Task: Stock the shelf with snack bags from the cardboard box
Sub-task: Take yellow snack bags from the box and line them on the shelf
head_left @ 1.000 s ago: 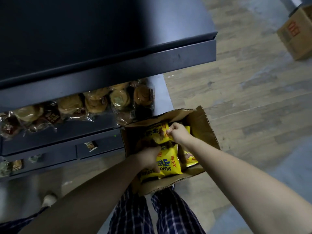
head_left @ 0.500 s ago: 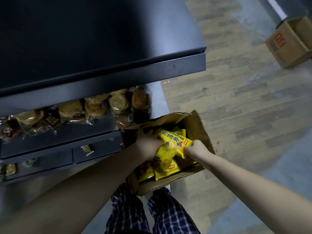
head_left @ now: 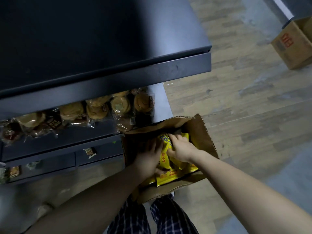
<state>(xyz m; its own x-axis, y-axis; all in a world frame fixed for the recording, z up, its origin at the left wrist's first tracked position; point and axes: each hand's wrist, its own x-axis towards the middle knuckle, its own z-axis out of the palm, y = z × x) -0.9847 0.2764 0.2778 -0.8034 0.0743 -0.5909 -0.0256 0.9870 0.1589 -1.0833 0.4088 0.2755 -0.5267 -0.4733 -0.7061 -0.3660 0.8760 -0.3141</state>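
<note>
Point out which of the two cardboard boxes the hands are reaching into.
The open cardboard box beside the shelf, holding yellow snack bags; the left hand and right hand are inside it. The other box sits apart on the floor, untouched.

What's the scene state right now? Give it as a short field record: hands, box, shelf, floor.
left hand: inside the cardboard box, pressed on the yellow snack bags
right hand: in the same box, fingers curled on the top yellow bag
box contents: several yellow bags, count unclear
box position: flaps open, at the shelf's right end
shelf: dark metal; lower tier holds clear-wrapped pastries
yellow bags on shelf: none visible
floor: second cardboard box, upper right
</note>
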